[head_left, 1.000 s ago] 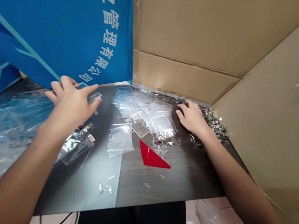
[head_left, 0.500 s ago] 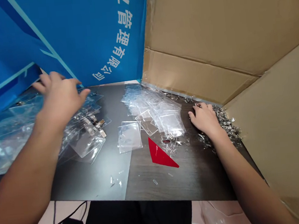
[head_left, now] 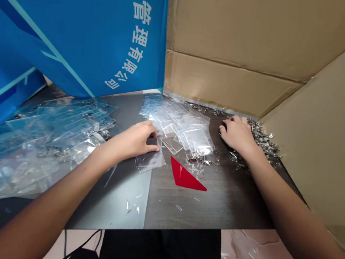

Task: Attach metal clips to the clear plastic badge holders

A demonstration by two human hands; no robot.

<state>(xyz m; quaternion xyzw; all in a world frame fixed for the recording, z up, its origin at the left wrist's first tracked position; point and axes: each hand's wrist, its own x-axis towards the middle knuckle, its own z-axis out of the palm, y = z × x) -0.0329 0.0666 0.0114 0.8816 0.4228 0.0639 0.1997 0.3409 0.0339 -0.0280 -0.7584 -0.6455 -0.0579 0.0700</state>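
Dark wood-grain tabletop (head_left: pixel 229 207) boxed in by cardboard panels (head_left: pixel 233 30) and a blue banner with white lettering (head_left: pixel 91 43). Clear plastic badge holder (head_left: pixel 147 163) lies flat at table centre, left hand (head_left: pixel 132 141) on its top edge; can't tell if pinched. Hands well apart. Right hand (head_left: pixel 237 136) rests against a pile of metal clips (head_left: pixel 263 141) by the cardboard. Stack of clear sleeves (head_left: pixel 185 130) sits between the hands, red plastic triangle (head_left: pixel 183 178) just below it. Larger heap of clear holders (head_left: pixel 45 143) spreads at far left.
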